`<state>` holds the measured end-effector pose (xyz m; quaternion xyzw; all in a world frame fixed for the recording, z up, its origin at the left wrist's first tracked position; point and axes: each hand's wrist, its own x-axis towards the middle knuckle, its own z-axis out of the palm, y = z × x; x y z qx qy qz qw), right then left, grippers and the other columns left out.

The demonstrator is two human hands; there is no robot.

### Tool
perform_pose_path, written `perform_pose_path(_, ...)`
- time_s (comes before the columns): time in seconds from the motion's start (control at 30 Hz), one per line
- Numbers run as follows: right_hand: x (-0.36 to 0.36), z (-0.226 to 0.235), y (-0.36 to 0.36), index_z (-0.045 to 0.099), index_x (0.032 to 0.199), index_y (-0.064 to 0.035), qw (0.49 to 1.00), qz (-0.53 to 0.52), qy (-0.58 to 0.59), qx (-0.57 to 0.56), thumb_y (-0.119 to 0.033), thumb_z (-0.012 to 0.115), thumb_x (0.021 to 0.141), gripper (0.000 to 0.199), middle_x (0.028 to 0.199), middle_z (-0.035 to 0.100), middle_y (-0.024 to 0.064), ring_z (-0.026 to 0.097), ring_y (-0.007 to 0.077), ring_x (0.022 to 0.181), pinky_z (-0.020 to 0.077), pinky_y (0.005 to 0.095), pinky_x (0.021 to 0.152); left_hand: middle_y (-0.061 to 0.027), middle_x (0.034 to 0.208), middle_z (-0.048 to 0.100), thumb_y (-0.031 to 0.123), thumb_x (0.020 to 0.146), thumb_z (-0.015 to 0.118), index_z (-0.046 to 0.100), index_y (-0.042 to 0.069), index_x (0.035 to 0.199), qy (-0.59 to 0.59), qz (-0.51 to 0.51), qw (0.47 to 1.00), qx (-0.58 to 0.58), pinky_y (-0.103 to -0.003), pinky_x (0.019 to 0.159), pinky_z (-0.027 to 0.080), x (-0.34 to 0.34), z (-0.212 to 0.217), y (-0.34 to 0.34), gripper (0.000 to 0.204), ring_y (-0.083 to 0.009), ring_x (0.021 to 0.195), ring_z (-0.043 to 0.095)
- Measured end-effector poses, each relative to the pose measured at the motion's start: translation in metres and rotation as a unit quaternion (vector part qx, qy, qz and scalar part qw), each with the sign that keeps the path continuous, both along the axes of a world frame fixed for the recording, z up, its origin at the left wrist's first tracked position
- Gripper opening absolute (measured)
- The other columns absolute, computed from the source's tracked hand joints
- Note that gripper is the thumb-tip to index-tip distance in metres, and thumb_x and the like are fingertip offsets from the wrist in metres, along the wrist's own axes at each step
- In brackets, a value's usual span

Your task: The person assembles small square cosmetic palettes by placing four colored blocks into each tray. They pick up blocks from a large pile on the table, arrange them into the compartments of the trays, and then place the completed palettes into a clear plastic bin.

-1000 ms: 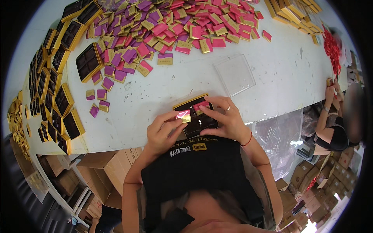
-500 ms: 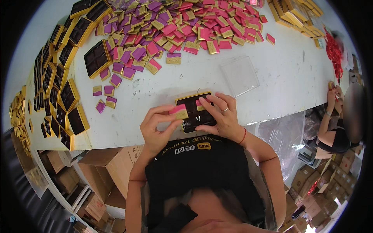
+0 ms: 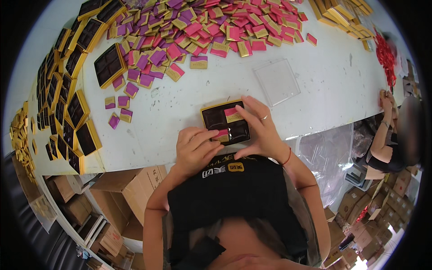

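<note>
In front of me lies a gold-edged box (image 3: 215, 118) with a black tray split into square compartments. My left hand (image 3: 198, 147) has its fingers closed on a pink-and-gold wrapped chocolate (image 3: 221, 136), which sits in the near left compartment, partly under the fingertips. A second pink-and-gold chocolate (image 3: 232, 114) rests in the far right compartment. My right hand (image 3: 266, 129) is around the box's right end, thumb and fingers spread; its fingertips touch the far right corner beside that second chocolate, and its thumb is off the near edge.
A heap of pink, purple and gold chocolates (image 3: 193, 31) covers the far table. Several black-tray boxes (image 3: 78, 108) stand at left. A clear plastic lid (image 3: 276, 82) lies beyond my right hand. Gold boxes (image 3: 344, 20) are stacked far right, near red ribbon (image 3: 385, 58). Another person's arm (image 3: 381, 130) shows at right.
My left hand has lowered the chocolate from above the box's left side into the near left compartment. My right thumb has come off the tray. The box appears slightly farther up in view.
</note>
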<state>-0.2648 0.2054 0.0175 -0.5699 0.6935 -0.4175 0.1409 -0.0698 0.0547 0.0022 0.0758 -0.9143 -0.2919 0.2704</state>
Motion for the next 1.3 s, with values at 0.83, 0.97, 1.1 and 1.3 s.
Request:
perform_pose_path(0.83,-0.015,0.036,-0.027,0.073,0.11,-0.0061,0.987,0.05,-0.144,0.048,0.0,0.074,0.084,0.028,0.088,0.068,0.0061,0.06,0.0188,0.075,0.0489,0.0292,0.069,-0.0077,0.123,0.062,0.028,0.074,0.084,0.067,0.012,0.118,-0.049,-0.015,0.998,-0.043,-0.048,0.098,0.045,-0.011,0.029,-0.068,0.05,-0.0294,0.111,0.058)
perform_pose_path(0.97,0.013,0.014,0.009,0.075,0.11,-0.0072,0.995,-0.027,-0.091,0.032,0.003,0.076,0.081,0.031,0.091,0.065,0.0069,0.058,0.0183,0.077,0.049,0.0299,0.067,-0.0113,0.13,0.059,0.026,0.075,0.083,0.062,0.009,0.127,-0.063,0.155,0.977,-0.131,-0.045,0.097,0.043,-0.028,0.02,-0.131,0.059,-0.0316,0.116,0.055)
perform_pose_path(1.1,0.03,0.005,0.005,0.075,0.108,-0.0086,0.998,-0.056,-0.026,0.027,0.001,0.076,0.077,0.032,0.1,0.06,0.0059,0.059,0.024,0.084,0.0496,0.0352,0.071,-0.0128,0.128,0.057,0.03,0.074,0.085,0.058,0.006,0.13,-0.117,0.189,0.968,-0.116,-0.043,0.097,0.042,-0.04,0.016,-0.165,0.066,-0.0317,0.114,0.054)
perform_pose_path(1.3,0.022,0.005,0.006,0.073,0.11,-0.0098,0.991,-0.001,0.132,0.009,-0.001,0.074,0.076,0.035,0.109,0.062,0.0031,0.056,0.0232,0.093,0.0449,0.0371,0.081,-0.0111,0.116,0.059,0.036,0.076,0.083,0.06,0.003,0.127,-0.095,0.243,0.962,-0.076,-0.042,0.092,0.043,-0.044,0.005,-0.16,0.065,-0.0302,0.105,0.056)
